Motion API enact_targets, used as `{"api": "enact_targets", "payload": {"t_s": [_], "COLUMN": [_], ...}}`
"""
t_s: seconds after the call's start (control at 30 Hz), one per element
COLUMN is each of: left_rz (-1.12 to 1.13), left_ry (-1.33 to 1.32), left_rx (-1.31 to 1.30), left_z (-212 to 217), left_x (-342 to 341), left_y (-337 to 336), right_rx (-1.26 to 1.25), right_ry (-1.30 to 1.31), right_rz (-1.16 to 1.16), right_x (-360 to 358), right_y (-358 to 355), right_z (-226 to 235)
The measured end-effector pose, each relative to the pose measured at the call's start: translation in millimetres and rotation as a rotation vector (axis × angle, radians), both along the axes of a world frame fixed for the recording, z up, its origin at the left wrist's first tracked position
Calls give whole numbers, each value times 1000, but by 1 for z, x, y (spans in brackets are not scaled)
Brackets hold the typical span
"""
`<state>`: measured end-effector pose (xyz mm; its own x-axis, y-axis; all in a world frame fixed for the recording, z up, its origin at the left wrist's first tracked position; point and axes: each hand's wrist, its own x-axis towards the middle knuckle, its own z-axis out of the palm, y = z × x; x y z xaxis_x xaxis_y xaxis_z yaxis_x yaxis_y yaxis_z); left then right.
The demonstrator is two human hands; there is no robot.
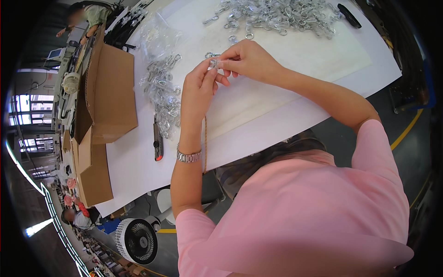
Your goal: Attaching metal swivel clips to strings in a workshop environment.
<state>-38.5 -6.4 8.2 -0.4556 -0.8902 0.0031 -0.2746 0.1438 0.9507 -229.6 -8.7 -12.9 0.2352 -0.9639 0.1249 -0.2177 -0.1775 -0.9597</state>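
Metal snap hook point(213, 62), small and silvery, sits pinched between my left hand point(197, 90) and right hand point(249, 59), just above the white bench point(286, 106). I judge it light, rigid and slick, so I take it by the ends. Fingers point(230, 57) of both hands are closed on it. More hooks lie heaped point(277, 16) ahead, others bagged point(161, 87) at my left.

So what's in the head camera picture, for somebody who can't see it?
A person's left hand and right hand pinch one small silver metal clip over a white table. Heaps of loose silver metal clips lie beyond, clear bags of clips and a brown cardboard box to the left.
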Motion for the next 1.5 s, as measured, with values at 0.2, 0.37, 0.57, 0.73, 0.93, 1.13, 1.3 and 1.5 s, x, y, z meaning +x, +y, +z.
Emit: {"api": "enact_targets", "payload": {"t_s": [0.2,0.37,0.57,0.73,0.93,1.13,1.3,1.5], "left_rz": [177,220,501,512,542,566,657,347], "left_ry": [-47,80,576,583,553,590,470,114], "left_rx": [-168,-23,-41,-56,-58,-104,-232,-118], "left_z": [-10,4,-1,-10,-13,-10,-7,1], "left_x": [-11,9,45,57,49,58,58,45], "left_y": [4,-6,-31,-31,-41,-36,-39,-36], "right_rx": [4,502,454,-843,-872,-873,-460,51], "right_ry": [4,-1012,-742,503,1095,1087,632,-12], "right_rz": [26,34,57,-5,252,303,191,197], "right_x": [-1,-20,-19,83,117,97,51,15], "right_y": [1,-27,-56,-111,-162,-112,-68,-54], "right_z": [4,2,-6,-17,-10,-14,4,6]}}
